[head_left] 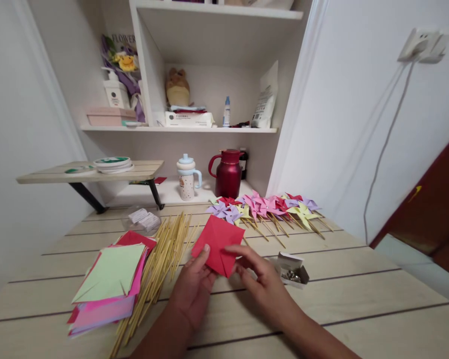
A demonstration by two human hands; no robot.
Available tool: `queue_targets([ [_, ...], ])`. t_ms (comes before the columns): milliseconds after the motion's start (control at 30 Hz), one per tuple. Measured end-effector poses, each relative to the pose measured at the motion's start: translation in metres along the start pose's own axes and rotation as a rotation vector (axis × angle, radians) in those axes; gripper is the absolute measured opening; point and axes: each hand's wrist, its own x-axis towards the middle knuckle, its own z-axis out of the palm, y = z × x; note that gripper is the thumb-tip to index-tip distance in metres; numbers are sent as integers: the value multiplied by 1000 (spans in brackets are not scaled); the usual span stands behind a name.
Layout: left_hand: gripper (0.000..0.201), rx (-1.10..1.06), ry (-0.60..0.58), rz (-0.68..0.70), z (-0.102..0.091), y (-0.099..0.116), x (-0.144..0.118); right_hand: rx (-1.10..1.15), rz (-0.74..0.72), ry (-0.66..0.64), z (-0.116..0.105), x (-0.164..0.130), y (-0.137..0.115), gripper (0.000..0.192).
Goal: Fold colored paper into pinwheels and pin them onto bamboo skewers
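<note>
Head view, looking down: a red paper square (217, 243) sits tilted just above the table (359, 294), partly folded at its lower corner, held between both hands; the left hand (193, 289) pinches its lower left edge with the thumb on top and the fingers curled beneath; the right hand (260, 279) grips the lower right corner, index finger and thumb pressed on the fold, the other fingers loosely bent.

Just left of the left hand lies a loose heap of bamboo sticks (160, 264), fanned from the near edge toward the back; touching that heap on its left is a stack of coloured paper (110, 281), a pale green sheet on top, pink and red beneath; behind the sticks sits a clear plastic packet (144, 219).

Just right of the right hand stands a small open box (292, 269) with metal pins inside; farther back, a row of finished pinwheels (265, 207) in purple, pink, yellow and red lies with sticks pointing toward the person.

Against the back wall stand a red jug (228, 173) and a pale cup with a lid (187, 177); a small raised shelf (93, 171) at the left carries rolls of tape (112, 163).
</note>
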Motion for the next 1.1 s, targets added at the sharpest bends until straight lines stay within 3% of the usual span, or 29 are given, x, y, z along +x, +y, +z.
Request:
queue_targets([
  [133,29,-9,-10,-12,3,-1,-5,-160,-107,47,3,3,4,33],
  [400,30,-32,-59,-11,7,-3,-8,-140,-44,103,3,4,6,12],
  [667,27,-28,-132,60,8,-6,-9,-144,-100,84,7,1,1,15],
  [867,24,-11,-25,18,6,-9,-8,20,52,108,9,0,2,22],
  [1033,29,-16,-14,23,8,-9,-8,68,110,162,9,0,3,8],
  [1100,30,-16,-21,17,8,-9,-8,74,125,164,8,-1,4,11],
])
